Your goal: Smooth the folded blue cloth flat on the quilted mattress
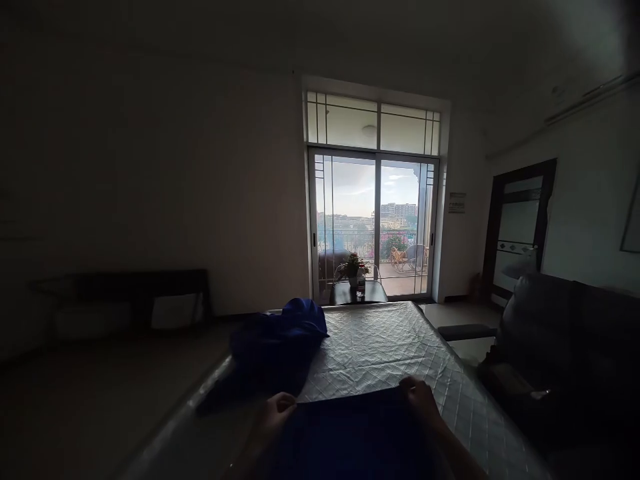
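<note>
Blue cloth (350,427) flat on the quilted desk (390,347) | your left hand (273,417) and right hand (423,400) pinch its far corners | dim light; an uneven pull could skew the edge.

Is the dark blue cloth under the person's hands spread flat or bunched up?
Spread flat: the blue cloth lies smooth on the table, both hands at its straight far edge.
</note>
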{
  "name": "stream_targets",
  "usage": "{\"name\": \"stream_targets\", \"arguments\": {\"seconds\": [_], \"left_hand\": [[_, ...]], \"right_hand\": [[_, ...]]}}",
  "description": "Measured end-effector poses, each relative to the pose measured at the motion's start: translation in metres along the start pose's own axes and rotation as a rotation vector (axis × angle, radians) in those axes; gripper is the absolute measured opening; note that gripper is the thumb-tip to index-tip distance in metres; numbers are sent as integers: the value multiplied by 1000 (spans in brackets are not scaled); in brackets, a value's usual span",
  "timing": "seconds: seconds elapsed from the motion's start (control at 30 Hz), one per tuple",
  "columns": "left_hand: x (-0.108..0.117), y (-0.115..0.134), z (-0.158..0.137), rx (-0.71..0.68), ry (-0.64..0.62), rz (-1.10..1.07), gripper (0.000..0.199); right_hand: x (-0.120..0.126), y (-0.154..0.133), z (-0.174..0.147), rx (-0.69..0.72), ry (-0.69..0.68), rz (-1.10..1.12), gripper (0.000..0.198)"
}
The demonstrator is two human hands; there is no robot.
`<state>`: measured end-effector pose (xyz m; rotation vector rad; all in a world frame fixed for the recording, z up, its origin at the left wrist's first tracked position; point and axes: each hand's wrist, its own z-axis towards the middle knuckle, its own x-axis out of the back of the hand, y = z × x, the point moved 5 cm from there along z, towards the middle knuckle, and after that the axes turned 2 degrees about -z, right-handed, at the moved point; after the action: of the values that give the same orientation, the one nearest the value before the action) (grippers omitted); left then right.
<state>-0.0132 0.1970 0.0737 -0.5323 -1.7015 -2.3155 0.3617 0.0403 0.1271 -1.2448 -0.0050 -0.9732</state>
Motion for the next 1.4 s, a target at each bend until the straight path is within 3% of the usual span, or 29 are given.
{"name": "stream_targets", "arguments": {"seconds": [0.13, 0.27, 0.4, 0.6, 0.73, 0.93, 1.03, 1.17, 1.27, 1.33, 1.4], "left_hand": [[-1, -4, 10, 0, -27, 16, 20], [-11, -5, 8, -9, -43, 36, 27], [-18, -9, 6, 16, 18, 140, 37], [-22, -11, 11, 26, 15, 195, 34], [-22, -5, 9, 55, 13, 308, 34], [-28, 21, -5, -21, 69, 538, 43], [-65, 51, -14, -196, -8, 579, 47], [-157, 97, -32, -416, -228, 566, 46], [-220, 119, -45, -520, -397, 558, 52], [-241, 121, -48, -509, -436, 557, 64], [-241, 114, -47, -441, -418, 567, 73]], "right_hand": [[-12, 10, 11, 81, -87, -47, 36], [-22, 20, 16, 100, -93, -134, 45], [-23, 25, 18, 95, -94, -244, 49], [-28, 19, 11, 124, -127, -430, 50], [-49, 17, -2, 210, -252, -519, 56], [-64, 36, -11, 159, -359, -566, 68], [-65, 36, -10, 158, -359, -554, 68], [-65, 35, -10, 138, -336, -576, 66], [-68, 37, -11, 165, -362, -623, 64], [-68, 39, -11, 180, -386, -656, 66], [-68, 40, -9, 167, -391, -678, 66]]}}
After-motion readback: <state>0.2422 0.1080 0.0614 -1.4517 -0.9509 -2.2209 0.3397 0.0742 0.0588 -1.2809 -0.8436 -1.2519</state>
